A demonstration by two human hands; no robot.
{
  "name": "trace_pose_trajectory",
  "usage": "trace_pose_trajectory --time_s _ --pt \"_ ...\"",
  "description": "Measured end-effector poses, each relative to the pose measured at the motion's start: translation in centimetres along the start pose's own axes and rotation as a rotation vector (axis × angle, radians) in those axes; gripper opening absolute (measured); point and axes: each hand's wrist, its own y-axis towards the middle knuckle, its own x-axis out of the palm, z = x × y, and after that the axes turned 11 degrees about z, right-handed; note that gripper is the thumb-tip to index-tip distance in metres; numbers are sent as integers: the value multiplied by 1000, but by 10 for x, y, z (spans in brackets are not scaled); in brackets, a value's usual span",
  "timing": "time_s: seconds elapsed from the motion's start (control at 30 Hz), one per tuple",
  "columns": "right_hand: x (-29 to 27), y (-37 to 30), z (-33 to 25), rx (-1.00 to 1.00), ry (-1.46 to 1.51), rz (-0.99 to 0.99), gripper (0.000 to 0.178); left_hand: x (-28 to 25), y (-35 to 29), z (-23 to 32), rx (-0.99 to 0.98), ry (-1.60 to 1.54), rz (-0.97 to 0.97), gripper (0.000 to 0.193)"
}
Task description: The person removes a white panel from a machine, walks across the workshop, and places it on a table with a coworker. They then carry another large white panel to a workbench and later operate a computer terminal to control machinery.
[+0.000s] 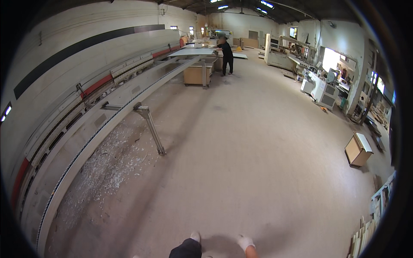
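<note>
Nearest thing to the hands: the floor [241, 172], right below them, dusty, running from near edge to far end of the hall. Right hand [246, 243], looks pale-gloved, is over the floor's near edge; nothing seen in its grip, fingers too small to sort, can't tell open or closed. Left hand unsure: just a pale sliver [136, 256] at the bottom of view that may be it, grip can't be told. Between them, dark trouser leg [186, 249] and pale shoe [195, 236] on the floor. Step reads as moving on foot, my judgement

Doing it well: stay on the middle of the floor, hands free and in close. White chips [107, 163] litter the floor's left side, probably slippery, go around. Metal support leg [151, 131] stands beside the chips, under the long pale rail [88, 150]; leave room, shin and toe hazard. Gloves off the rail and the red-trimmed machine [97, 86] behind it, could snag

Right side: pale wood strips [362, 236] at the floor's near right corner, don't clip them; small cabinet [359, 149] with white top farther up the right edge, white machine [325, 92] beyond. Toward the far left, wooden box [198, 75] and a co-worker [225, 56] in dark clothes, arm out toward a pale panel [193, 52], contact too small to tell; best pass wide
</note>
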Motion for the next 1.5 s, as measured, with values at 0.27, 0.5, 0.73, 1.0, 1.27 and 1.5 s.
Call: trace_pose_trajectory --time_s 0.27,0.5,0.73,1.0,1.27,1.5 --pt "-64 312 -147 79 157 -47 50 23 96 293 69 152 -138 37" --pt "-14 404 -56 77 -90 -295 43 90 42 865 1286 1000 45 29" --pt "-50 633 -106 214 -128 -410 40 163 -110 1237 1093 298 -125 59" --pt "-196 1052 -313 -222 -457 -363 39 164 -210 1467 1181 176 -238 62" --pt "-394 1353 -737 -312 494 73 44 198 -213 1762 1873 -158 -167 45" --pt "-398 1399 -973 -722 529 -584 36 215 -288 1999 2117 -246 -702 38"
